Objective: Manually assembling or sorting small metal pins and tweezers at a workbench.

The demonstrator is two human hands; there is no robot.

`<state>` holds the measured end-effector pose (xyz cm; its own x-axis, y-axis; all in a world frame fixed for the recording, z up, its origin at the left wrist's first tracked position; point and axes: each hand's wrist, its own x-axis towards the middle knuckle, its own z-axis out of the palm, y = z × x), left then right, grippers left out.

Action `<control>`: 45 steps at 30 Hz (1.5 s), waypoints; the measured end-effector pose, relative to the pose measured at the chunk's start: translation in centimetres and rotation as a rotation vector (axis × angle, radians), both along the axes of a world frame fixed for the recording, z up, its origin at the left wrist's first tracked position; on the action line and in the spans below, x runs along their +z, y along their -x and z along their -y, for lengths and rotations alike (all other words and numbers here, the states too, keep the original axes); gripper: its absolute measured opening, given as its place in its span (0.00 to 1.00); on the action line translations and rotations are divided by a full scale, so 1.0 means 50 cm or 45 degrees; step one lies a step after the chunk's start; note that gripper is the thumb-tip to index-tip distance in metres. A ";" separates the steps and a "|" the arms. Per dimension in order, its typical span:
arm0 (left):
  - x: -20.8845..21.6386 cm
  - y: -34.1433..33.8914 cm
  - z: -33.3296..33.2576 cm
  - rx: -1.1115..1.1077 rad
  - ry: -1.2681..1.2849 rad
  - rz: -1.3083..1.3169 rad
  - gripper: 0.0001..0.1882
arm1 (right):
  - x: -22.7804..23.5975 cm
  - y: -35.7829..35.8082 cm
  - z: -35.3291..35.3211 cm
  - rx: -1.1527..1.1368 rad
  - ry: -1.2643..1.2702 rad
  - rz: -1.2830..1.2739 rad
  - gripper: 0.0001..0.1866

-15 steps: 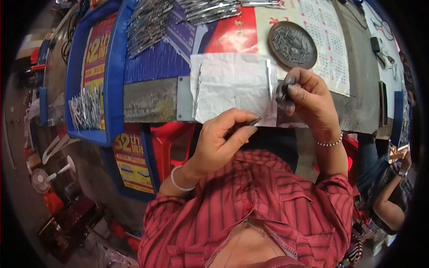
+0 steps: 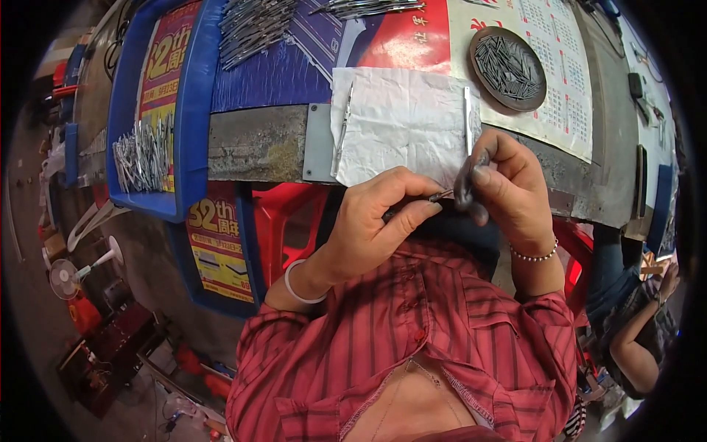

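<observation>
My left hand (image 2: 375, 221) pinches a thin metal rod (image 2: 440, 196) between thumb and forefinger, its tip sticking out toward my other hand. Fingers closed, my right hand (image 2: 512, 188) meets that tip; its fingertips look dark, stained or covered. Whatever they pinch is hidden. Just beyond both hands lies a crumpled white sheet (image 2: 405, 121) at the table's front edge. A slim silver tool (image 2: 344, 129) rests along its left side, and a flat silver strip (image 2: 468, 114) along its right. A round brown dish (image 2: 541, 93) with many small grey metal pins (image 2: 508, 66) stands behind my right hand.
Piles of slim metal tools (image 2: 254, 29) lie at the back left. A blue tray (image 2: 193, 140) with more metal pieces (image 2: 143, 155) stands at the left. Below are another blue tray (image 2: 254, 283) and a red stool (image 2: 276, 214). A person's arm (image 2: 633, 339) shows at the right.
My hands have come together: the right moved down and left, the left slightly right, so the rod's tip now meets the right fingertips. The table view has shifted slightly up and right.
</observation>
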<state>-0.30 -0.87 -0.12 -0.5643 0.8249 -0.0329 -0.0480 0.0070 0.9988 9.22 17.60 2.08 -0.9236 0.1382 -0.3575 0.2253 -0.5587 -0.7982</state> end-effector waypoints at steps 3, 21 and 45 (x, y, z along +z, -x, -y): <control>0.003 0.014 -0.001 -0.060 -0.044 -0.286 0.08 | 0.004 -0.008 -0.006 0.136 -0.213 -0.049 0.06; 0.000 0.015 -0.001 -0.085 -0.067 -0.362 0.08 | 0.012 -0.010 -0.001 0.173 -0.257 -0.141 0.09; 0.013 -0.003 0.007 -0.038 0.175 -0.971 0.12 | -0.023 -0.035 0.024 0.152 -0.984 -0.104 0.05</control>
<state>-0.13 -1.21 0.54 -0.4493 0.8569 0.2527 0.6547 0.1234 0.7457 10.98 16.41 0.93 -0.9671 0.2184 -0.1305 0.1725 0.1858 -0.9673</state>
